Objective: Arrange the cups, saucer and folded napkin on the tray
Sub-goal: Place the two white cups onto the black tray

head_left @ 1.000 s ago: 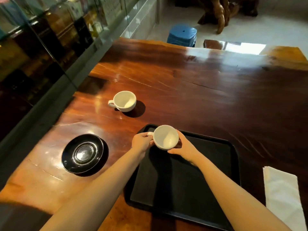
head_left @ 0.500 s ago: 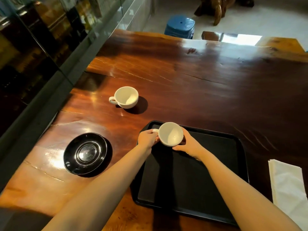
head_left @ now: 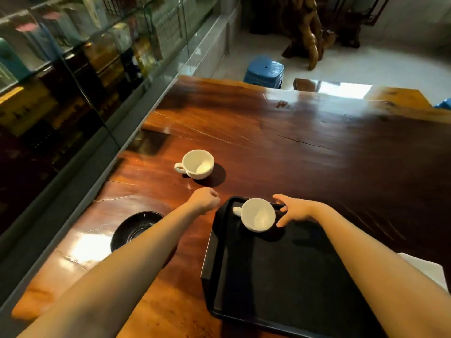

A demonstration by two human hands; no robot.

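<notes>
A white cup (head_left: pixel 258 217) stands in the far left corner of the black tray (head_left: pixel 288 276), handle to the left. My right hand (head_left: pixel 291 211) is just right of that cup, fingers spread, holding nothing. My left hand (head_left: pixel 204 200) hovers over the wood left of the tray, fingers curled in, empty. A second white cup (head_left: pixel 197 164) sits on the table beyond my left hand. The black saucer (head_left: pixel 133 231) lies near the left edge, partly behind my left forearm. A corner of the folded white napkin (head_left: pixel 428 269) shows right of the tray.
The dark wooden table (head_left: pixel 305 147) stretches far ahead. A glass display case (head_left: pixel 73 69) runs along the left side. A blue stool (head_left: pixel 264 70) and a carved wooden piece (head_left: pixel 307 32) stand on the floor beyond the table.
Both hands have let go of the cup, which now rests on the tray. My left hand drew back to the left off the tray; my right hand opened beside the cup.
</notes>
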